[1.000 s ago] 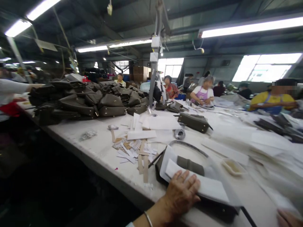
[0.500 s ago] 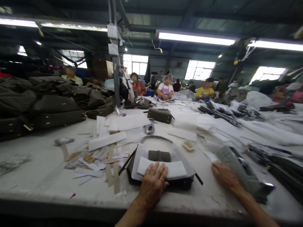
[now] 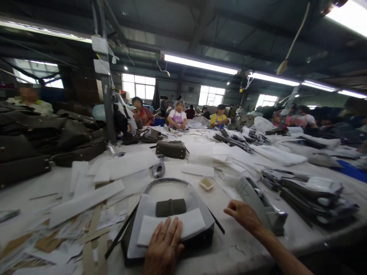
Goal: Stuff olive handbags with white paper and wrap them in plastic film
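In the head view, we see our left hand (image 3: pixel 164 248) lying flat, fingers spread, on a white sheet (image 3: pixel 172 228) that covers a dark bag (image 3: pixel 169 244) at the near edge of the surface (image 3: pixel 243 252). The hand presses down and grips nothing. The bag lies on its side right in front of us, with a grey curved handle (image 3: pixel 166 180) arching away from it and a dark folded piece (image 3: pixel 171 207) resting on the sheet just beyond our fingertips. A thin dark stick (image 3: pixel 120 235) leans against the bag's left side.

Our right hand (image 3: pixel 243 214) rests to the right of the bag, loosely curled with the fingers bent, empty, its knuckles just beside a grey bag (image 3: pixel 258 202) that lies at a slant. We cannot tell whether the hand touches it.

Left of the dark bag, white strips (image 3: pixel 86 200) and tan paper strips (image 3: pixel 94 244) lie scattered on the surface. Past the handle sit a small tray (image 3: pixel 207 183) and a roll of grey tape (image 3: pixel 158 169). Farther back stands an olive bag (image 3: pixel 171 149), and a pile of dark bags (image 3: pixel 43 141) fills the far left. To the right lies a heap of grey pieces (image 3: pixel 309 194). A post (image 3: pixel 107 95) rises behind the pile, and other people (image 3: pixel 177 116) sit working at the far end of the surface.
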A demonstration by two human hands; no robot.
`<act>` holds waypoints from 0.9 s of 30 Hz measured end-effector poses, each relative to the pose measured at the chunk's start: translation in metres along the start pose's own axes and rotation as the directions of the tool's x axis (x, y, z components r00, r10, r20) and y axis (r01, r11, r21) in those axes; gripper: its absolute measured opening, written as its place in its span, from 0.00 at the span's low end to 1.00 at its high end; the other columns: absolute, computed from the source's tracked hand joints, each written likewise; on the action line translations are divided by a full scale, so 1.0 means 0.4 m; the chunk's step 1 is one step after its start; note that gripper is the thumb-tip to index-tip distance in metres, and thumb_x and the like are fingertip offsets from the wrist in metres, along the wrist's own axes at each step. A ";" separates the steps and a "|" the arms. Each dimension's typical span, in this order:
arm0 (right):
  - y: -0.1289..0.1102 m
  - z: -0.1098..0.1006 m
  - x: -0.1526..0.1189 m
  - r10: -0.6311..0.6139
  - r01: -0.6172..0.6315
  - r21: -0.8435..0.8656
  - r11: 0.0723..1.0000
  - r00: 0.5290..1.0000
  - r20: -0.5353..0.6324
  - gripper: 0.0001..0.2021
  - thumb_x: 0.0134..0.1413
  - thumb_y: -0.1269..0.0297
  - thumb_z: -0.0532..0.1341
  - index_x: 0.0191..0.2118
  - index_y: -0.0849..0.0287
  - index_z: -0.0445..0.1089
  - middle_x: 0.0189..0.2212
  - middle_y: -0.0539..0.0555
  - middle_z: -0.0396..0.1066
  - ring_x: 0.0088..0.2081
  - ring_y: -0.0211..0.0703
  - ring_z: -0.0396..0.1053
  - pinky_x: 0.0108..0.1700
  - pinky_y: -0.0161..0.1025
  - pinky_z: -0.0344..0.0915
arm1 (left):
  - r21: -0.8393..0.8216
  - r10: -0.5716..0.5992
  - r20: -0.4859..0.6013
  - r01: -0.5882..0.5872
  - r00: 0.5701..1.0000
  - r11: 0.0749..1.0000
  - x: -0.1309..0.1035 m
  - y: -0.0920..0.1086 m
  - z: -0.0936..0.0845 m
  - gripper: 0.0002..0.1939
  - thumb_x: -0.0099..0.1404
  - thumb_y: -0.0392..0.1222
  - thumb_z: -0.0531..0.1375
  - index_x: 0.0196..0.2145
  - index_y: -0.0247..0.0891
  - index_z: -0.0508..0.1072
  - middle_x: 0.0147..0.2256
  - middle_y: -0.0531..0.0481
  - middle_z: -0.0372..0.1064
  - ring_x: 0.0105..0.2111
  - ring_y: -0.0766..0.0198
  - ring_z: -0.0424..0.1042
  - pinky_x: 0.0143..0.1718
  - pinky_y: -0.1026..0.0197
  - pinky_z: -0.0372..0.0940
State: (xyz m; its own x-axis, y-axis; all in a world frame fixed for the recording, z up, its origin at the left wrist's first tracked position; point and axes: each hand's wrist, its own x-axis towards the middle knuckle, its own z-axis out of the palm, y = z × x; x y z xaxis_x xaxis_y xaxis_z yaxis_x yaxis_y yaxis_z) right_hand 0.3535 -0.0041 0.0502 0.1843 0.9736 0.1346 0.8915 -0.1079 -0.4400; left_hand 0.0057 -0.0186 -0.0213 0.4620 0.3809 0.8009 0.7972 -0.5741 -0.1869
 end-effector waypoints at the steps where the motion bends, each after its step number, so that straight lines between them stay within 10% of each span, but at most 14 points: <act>1: -0.001 0.014 -0.005 0.015 -0.014 -0.008 1.000 0.999 0.036 0.12 0.49 0.55 0.61 0.22 0.56 0.70 0.23 0.50 0.74 0.28 0.44 0.70 0.31 0.37 0.56 | 0.009 0.017 -0.002 -0.017 1.000 1.000 0.000 -0.007 -0.002 0.19 0.72 0.43 0.50 0.58 0.43 0.68 0.56 0.52 0.69 0.57 0.57 0.67 0.57 0.55 0.59; 13: 0.031 0.140 -0.048 -0.092 0.065 -0.124 0.990 0.969 -0.227 0.18 0.58 0.50 0.53 0.21 0.54 0.58 0.20 0.50 0.66 0.24 0.42 0.65 0.30 0.37 0.54 | -0.034 0.015 0.028 -0.014 0.999 0.999 -0.008 -0.009 -0.001 0.24 0.69 0.33 0.48 0.61 0.44 0.64 0.57 0.53 0.68 0.59 0.59 0.64 0.63 0.54 0.54; 27: 0.042 0.118 -0.037 -0.052 0.048 -0.040 0.998 0.993 -0.108 0.20 0.57 0.46 0.52 0.20 0.53 0.60 0.19 0.50 0.67 0.24 0.44 0.67 0.29 0.39 0.59 | 0.001 0.004 0.076 -0.004 0.997 1.000 -0.003 0.011 -0.021 0.21 0.72 0.45 0.51 0.60 0.41 0.66 0.60 0.49 0.64 0.62 0.56 0.60 0.64 0.52 0.51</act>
State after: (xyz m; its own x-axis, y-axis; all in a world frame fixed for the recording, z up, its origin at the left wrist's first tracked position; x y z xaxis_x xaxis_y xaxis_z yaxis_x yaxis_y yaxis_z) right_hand 0.3461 -0.0106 -0.0011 0.1816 0.9504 0.2525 0.9152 -0.0694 -0.3970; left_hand 0.0052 -0.0276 -0.0184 0.4933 0.4328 0.7545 0.7957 -0.5750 -0.1904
